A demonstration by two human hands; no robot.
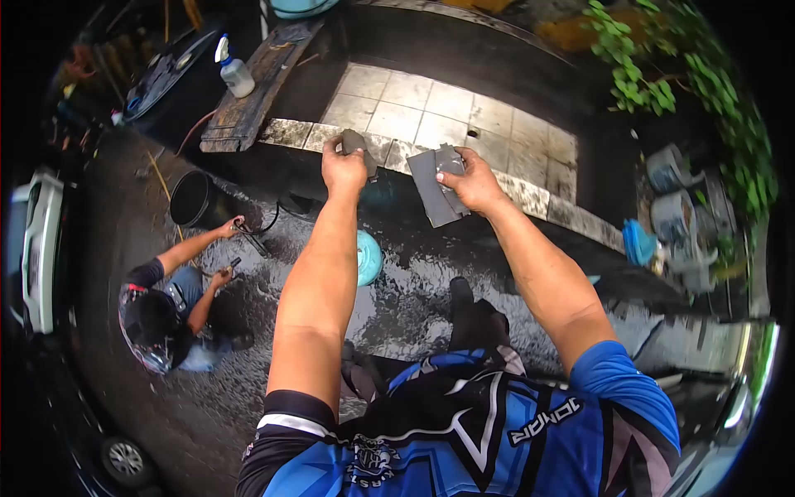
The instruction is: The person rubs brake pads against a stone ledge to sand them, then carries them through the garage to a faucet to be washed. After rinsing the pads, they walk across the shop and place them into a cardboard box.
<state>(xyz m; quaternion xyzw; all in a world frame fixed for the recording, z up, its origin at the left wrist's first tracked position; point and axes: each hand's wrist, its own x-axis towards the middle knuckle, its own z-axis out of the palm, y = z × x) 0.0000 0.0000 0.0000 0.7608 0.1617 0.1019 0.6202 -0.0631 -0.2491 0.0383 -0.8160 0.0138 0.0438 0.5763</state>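
Got both hands out in front over a wet setup here, well apart from each other. Holding a small, dark-grey, roughly rectangular pad (358,149) in the left hand (342,171) at eleven o'clock, fingers closed around it. Pinching a flat, dark-grey, rectangular sheet (429,189) in the right hand (474,184) between one and two, thumb on top, with a second uneven-edged grey piece against it. Can't tell if either is touching the stained, pale tiled ledge (286,133) right by them. Looking past that at a dirty white-tiled surface (447,103) toward twelve to one. See a clear spray bottle with a blue-and-white top (238,79) standing on a weathered wooden board (240,116) between ten and eleven. Also spotted: a round turquoise object (368,258) near centre, a black bucket (192,200) past nine, and a crouching person (157,319) between eight and nine, gripping a black hose (252,239).
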